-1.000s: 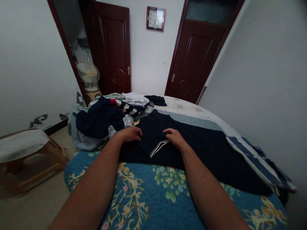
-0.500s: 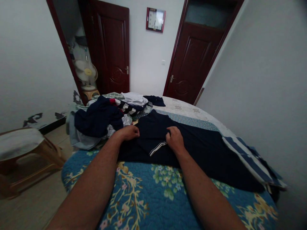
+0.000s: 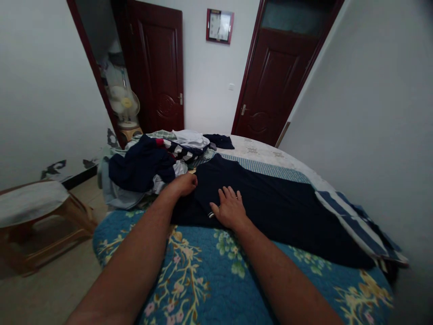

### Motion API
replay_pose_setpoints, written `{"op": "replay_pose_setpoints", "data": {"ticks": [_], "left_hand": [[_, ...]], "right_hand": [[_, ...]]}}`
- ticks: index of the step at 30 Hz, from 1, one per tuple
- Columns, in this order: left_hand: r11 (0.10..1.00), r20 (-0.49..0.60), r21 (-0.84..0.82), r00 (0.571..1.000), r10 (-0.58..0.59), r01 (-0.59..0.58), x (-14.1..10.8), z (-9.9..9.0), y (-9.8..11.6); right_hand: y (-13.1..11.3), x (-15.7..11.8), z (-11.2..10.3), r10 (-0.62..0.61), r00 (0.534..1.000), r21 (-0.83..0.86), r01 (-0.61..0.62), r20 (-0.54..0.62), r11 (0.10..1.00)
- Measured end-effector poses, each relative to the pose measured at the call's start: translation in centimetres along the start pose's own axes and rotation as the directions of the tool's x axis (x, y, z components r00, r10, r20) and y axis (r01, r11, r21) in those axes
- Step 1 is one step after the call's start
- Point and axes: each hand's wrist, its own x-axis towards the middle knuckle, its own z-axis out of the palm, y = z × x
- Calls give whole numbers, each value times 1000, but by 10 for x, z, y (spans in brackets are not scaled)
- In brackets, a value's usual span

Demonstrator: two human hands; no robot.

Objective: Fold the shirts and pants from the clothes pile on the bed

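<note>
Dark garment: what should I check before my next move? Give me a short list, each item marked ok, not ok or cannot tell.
1. Garment spread out, not bunched: ok.
2. Right hand laid flat on it: ok, fingers spread.
3. Left hand gripping it: cannot tell, fingers curled at its edge.
4. White-striped hem fully visible: not ok, the right hand covers most of it.
5. Garment apart from the blue-and-white cloth: not ok, they meet.

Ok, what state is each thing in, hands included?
Navy garment with white-striped trim: spread mostly flat.
Clothes heap of mixed colours: rumpled.
Left hand: fingers curled, grip unclear.
Right hand: open, palm down on garment.
Dark red wooden left door: open.
Dark red wooden right door: shut.
White fan: on or off unclear.
</note>
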Motion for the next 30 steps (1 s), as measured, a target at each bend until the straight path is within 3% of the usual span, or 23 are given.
{"op": "replay_pose_setpoints", "data": {"ticks": [3, 5, 10, 14, 22, 30], "left_hand": [[999, -143, 44, 990, 8, -2, -6, 1, 24], [997, -179, 50, 982, 65, -57, -14, 9, 43], [970, -85, 109, 971, 225, -216, -54, 61, 73], [964, -87, 227, 983, 163, -140, -83, 91, 66], [949, -114, 309, 993, -30, 64, -99, 81, 63], [933, -156, 346, 986, -51, 103, -94, 86, 59]], "right_hand": [[0, 1, -2, 34, 999, -8, -34, 21, 999], [1, 1, -3, 40, 999, -4, -40, 34, 999], [7, 2, 1, 57, 998, 8, -57, 29, 998], [15, 6, 7, 118, 993, 10, -118, 3, 993], [41, 8, -1, 211, 975, 9, -212, 74, 977], [88, -14, -10, 242, 967, -9, -242, 79, 970]]}}
